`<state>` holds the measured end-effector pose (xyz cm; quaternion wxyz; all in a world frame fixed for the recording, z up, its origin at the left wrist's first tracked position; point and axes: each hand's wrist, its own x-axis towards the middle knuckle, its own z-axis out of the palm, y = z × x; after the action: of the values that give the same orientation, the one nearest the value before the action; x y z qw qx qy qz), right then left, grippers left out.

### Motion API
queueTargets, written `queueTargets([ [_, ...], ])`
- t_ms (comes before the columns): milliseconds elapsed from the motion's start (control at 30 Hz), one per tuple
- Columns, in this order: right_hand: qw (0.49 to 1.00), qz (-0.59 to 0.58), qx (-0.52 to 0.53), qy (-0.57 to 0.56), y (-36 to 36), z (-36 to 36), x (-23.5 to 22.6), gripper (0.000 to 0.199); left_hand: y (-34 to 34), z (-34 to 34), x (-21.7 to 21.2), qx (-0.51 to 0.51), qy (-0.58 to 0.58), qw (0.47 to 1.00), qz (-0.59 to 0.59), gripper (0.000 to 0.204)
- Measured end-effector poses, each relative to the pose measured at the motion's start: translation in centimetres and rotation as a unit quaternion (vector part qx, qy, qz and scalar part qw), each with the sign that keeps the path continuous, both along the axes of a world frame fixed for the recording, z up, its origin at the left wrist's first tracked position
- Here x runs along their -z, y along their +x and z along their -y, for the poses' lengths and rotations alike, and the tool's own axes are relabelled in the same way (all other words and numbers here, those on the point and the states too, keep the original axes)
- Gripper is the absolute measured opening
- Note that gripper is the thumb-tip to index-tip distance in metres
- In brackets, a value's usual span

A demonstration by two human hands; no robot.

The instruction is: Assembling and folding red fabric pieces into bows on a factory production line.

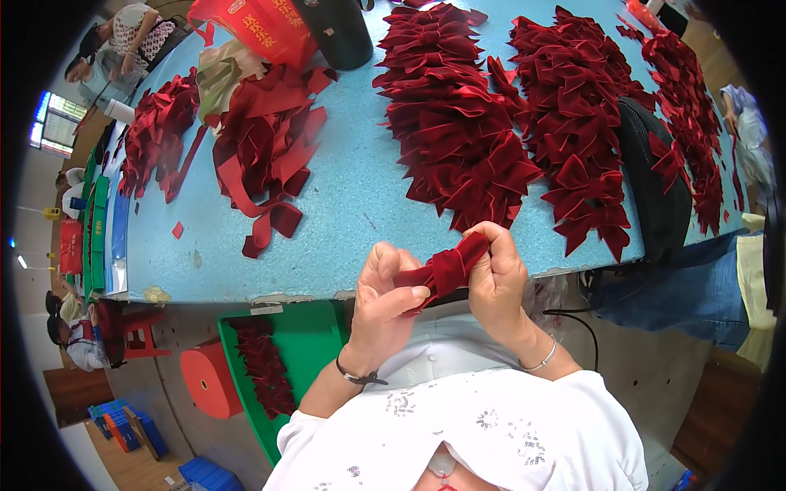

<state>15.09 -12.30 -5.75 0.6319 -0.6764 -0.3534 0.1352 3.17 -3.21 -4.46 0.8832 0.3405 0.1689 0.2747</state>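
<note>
Between my two hands, at the near edge of the table, is a dark red velvet bow (450, 272). My left hand (388, 293) is closed on its left side, with the thumb lying over the fabric. The fingers of my right hand (496, 277) pinch its upper right end. Just beyond my hands, a long heap of finished red bows (458, 123) runs away across the table, and a second heap of bows (573, 123) lies to its right. Loose red ribbon strips (266, 147) lie in a tangle to the left.
The blue table (344, 204) bears a black tumbler (337, 33), a red bag (255, 29), another ribbon pile (160, 131) and a black bag (655, 188). Below its edge sit a green crate (315, 335) with bows and a red roll (210, 379). Other people are around the table.
</note>
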Motion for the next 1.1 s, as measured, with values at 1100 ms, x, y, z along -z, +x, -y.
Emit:
queueTargets([
  [1100, 0.981, 0.155, -0.079, 0.091, 1.0, 1.3, -0.3, 0.013, -0.2, -1.1, -3.0, 0.042, -0.081, 0.992, -0.085, 0.037],
])
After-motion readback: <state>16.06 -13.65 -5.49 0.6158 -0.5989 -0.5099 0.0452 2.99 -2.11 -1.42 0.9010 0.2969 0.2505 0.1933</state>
